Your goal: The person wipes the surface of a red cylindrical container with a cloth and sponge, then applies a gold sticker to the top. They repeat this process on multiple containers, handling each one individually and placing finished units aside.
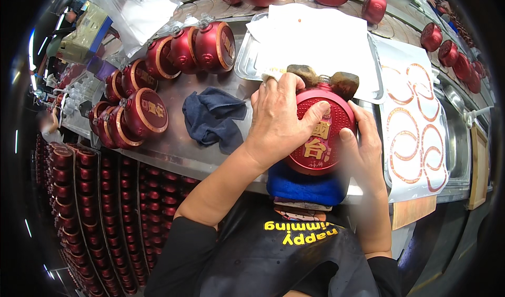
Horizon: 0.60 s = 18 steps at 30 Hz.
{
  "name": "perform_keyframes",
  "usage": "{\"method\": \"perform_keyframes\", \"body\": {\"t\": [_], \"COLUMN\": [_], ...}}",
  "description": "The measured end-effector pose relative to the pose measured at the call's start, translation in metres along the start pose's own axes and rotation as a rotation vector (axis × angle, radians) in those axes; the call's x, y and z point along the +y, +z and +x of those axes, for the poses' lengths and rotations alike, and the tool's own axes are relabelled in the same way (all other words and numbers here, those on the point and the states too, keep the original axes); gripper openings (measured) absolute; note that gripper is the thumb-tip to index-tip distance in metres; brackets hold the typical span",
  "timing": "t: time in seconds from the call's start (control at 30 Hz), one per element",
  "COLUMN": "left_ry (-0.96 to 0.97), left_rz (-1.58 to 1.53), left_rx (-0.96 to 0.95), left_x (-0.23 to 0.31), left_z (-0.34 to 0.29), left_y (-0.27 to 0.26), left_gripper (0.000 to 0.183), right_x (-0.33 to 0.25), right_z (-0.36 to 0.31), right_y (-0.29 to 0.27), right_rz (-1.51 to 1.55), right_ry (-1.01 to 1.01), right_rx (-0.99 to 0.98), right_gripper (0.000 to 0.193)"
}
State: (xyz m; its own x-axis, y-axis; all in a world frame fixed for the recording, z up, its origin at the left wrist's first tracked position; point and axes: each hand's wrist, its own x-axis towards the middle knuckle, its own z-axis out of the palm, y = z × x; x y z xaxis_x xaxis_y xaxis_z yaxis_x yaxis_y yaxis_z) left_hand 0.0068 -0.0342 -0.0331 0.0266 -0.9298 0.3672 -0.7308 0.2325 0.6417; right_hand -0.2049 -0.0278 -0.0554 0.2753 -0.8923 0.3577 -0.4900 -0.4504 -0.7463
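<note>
A round, flat red bottle (pixel 338 119) with raised gold characters lies in front of me, its neck pointing away. My left hand (pixel 279 119) is closed on its upper left rim, thumb laid over the face. Along the right rim, my right hand (pixel 366 142) grips it with fingers bent around the side; part of that hand is blurred. Under the bottle's near edge sits a bright blue towel (pixel 305 186). Two dark, rounded blocks (pixel 345 84) flank the neck. A crumpled navy cloth (pixel 213 117) rests on the metal table left of my left hand.
Several red bottles (pixel 215 47) with orange ring bands stand at the left. White paper (pixel 318 39) covers a metal tray (pixel 377 60) beyond the bottle. At right lies a sheet of orange ring decals (pixel 413 123). More bottles (pixel 374 5) line a conveyor (pixel 400 28); racks of bottles fill the lower left.
</note>
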Motion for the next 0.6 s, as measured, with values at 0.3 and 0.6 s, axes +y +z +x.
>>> {"method": "perform_keyframes", "body": {"t": [0.3, 0.6], "left_ry": [-0.025, -0.035], "left_rz": [-0.117, -0.019], "left_rx": [-0.025, -0.039], "left_x": [-0.0037, -0.0001], "left_z": [-0.0001, -0.0015], "left_y": [-0.0024, -0.0012], "left_gripper": [0.055, 0.057], "right_x": [0.0008, 0.0008], "right_z": [-0.0004, -0.0003], "right_y": [-0.0002, -0.0004], "right_rz": [0.025, 0.013], "right_ry": [0.012, 0.016], "right_rx": [-0.012, -0.015], "right_gripper": [0.058, 0.059]}}
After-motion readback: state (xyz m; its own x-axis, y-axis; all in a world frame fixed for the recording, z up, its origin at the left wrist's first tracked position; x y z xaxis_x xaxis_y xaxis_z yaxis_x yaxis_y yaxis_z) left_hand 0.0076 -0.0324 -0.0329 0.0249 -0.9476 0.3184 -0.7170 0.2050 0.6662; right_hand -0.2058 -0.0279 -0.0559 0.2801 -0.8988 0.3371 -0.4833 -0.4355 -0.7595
